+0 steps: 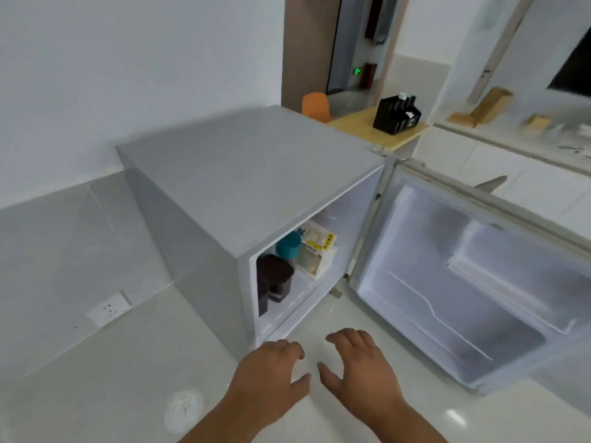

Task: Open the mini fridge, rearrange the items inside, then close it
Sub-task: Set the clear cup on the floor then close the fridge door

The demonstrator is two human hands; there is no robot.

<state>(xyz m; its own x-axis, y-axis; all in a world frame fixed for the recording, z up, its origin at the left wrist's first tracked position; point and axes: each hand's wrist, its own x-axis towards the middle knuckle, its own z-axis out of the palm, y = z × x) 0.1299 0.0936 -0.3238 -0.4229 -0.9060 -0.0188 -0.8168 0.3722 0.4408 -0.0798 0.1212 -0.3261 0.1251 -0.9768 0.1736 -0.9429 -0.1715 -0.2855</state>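
Observation:
The grey mini fridge [243,183] stands on the pale floor with its door [473,282] swung wide to the right, white inner shelves bare. Inside the cabinet I see a dark brown container [275,279] at the front left, a bottle with a teal cap [288,245] behind it, and a white packet with a yellow label [318,251] leaning at the right. My left hand [271,369] and my right hand [361,362] hover side by side just in front of the fridge opening, fingers spread, holding nothing.
A wall socket [108,308] sits low on the left wall. A round floor drain [184,407] lies at the lower left. Behind the fridge stand an orange chair [316,107] and a wooden table with a black organiser [396,115]. White cabinets run along the right.

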